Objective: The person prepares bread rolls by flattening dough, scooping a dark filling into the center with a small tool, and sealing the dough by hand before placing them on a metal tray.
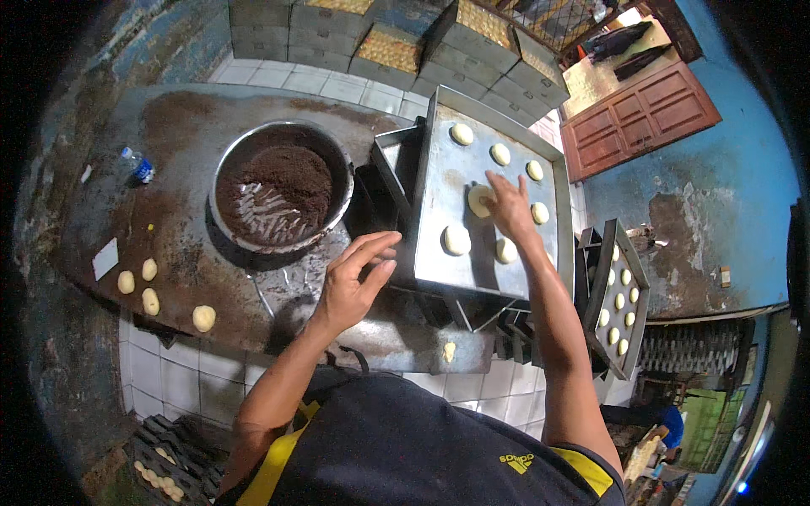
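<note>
My right hand (510,209) reaches over a large metal baking tray (434,261), its fingers spread and extended at the edge of a pale dough round (480,201). Other pale dough balls, such as one dough ball (456,240) nearer me, sit spaced apart on the same tray. My left hand (356,282) hovers left of the tray with its thumb apart from lightly bent fingers, holding nothing. Beyond it to the left stands a round metal basin (226,221) with dark brown crumbly filling (291,181) inside.
Several dough pieces (150,301) lie on the worn table (160,219) at left, near a white card (105,259). A small plastic bottle (137,164) lies farther back. Another tray of dough balls (623,295) stands at right. Metal boxes (468,63) are stacked behind.
</note>
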`<action>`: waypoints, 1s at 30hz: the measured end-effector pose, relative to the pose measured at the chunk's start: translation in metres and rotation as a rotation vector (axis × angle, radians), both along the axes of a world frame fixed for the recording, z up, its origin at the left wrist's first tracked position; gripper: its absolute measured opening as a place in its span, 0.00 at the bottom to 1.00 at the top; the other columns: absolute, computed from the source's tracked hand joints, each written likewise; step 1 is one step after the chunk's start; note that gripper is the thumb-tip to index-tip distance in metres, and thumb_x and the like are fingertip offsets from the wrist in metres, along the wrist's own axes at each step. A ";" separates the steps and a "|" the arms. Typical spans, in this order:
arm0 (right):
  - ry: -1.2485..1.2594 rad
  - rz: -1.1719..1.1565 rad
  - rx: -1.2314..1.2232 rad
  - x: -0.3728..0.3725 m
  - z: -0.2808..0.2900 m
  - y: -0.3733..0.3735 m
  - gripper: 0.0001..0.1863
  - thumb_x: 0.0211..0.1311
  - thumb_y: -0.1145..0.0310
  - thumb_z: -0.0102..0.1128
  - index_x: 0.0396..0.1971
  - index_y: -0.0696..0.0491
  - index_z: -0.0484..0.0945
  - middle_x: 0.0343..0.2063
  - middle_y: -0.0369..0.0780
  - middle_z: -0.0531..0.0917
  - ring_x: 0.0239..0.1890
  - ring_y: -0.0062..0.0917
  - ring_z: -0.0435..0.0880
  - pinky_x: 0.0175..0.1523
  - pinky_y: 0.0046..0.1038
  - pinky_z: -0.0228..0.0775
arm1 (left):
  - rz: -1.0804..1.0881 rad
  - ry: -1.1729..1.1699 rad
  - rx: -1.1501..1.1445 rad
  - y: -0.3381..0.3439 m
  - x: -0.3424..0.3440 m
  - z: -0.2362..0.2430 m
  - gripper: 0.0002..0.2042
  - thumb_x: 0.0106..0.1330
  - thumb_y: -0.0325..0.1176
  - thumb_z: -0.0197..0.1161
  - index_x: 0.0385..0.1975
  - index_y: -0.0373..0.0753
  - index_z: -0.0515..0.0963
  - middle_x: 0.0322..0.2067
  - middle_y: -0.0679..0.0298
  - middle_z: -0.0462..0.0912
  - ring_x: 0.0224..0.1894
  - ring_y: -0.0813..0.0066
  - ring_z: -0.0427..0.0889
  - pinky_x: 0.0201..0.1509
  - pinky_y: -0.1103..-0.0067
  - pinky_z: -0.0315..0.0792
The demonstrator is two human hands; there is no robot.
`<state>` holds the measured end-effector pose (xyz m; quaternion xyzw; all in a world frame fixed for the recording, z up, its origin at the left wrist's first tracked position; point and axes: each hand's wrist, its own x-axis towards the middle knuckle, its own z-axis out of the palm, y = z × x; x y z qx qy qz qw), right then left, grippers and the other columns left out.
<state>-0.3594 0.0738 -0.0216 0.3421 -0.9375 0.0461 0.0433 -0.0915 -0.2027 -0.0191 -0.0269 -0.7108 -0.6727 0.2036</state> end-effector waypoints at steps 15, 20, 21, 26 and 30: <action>-0.322 -0.132 -0.981 0.386 0.011 0.003 0.14 0.61 0.73 0.69 0.45 0.60 0.82 0.37 0.41 0.82 0.39 0.21 0.80 0.45 0.24 0.74 | 0.118 -0.246 0.208 0.161 0.123 -0.031 0.24 0.78 0.53 0.52 0.28 0.36 0.73 0.24 0.65 0.72 0.30 0.81 0.68 0.34 0.77 0.67; -0.882 -0.271 -1.481 0.422 -0.033 -0.011 0.14 0.65 0.71 0.68 0.48 0.61 0.83 0.37 0.36 0.86 0.42 0.17 0.82 0.50 0.22 0.74 | 0.037 -0.367 0.489 0.151 0.161 -0.047 0.23 0.76 0.57 0.53 0.30 0.43 0.74 0.25 0.73 0.73 0.27 0.86 0.71 0.29 0.81 0.68; -0.935 -0.207 -1.421 0.423 -0.032 -0.013 0.15 0.65 0.71 0.68 0.49 0.61 0.82 0.38 0.37 0.86 0.42 0.18 0.82 0.51 0.23 0.74 | 0.067 -0.359 0.460 0.145 0.167 -0.046 0.23 0.75 0.59 0.55 0.31 0.42 0.75 0.25 0.73 0.75 0.27 0.86 0.72 0.29 0.81 0.67; -0.921 -0.135 -1.461 0.419 -0.053 -0.048 0.20 0.65 0.72 0.67 0.56 0.60 0.79 0.40 0.38 0.87 0.42 0.20 0.83 0.50 0.26 0.75 | 0.169 -0.409 0.605 0.091 0.200 -0.073 0.31 0.73 0.63 0.53 0.56 0.40 0.77 0.47 0.59 0.82 0.50 0.75 0.79 0.56 0.75 0.74; -0.545 0.032 -0.938 0.443 -0.106 -0.109 0.15 0.69 0.69 0.61 0.52 0.58 0.81 0.31 0.43 0.84 0.34 0.26 0.82 0.43 0.29 0.74 | 0.243 -0.726 0.006 0.038 0.253 -0.131 0.26 0.75 0.52 0.56 0.62 0.38 0.72 0.55 0.59 0.80 0.59 0.73 0.77 0.62 0.72 0.72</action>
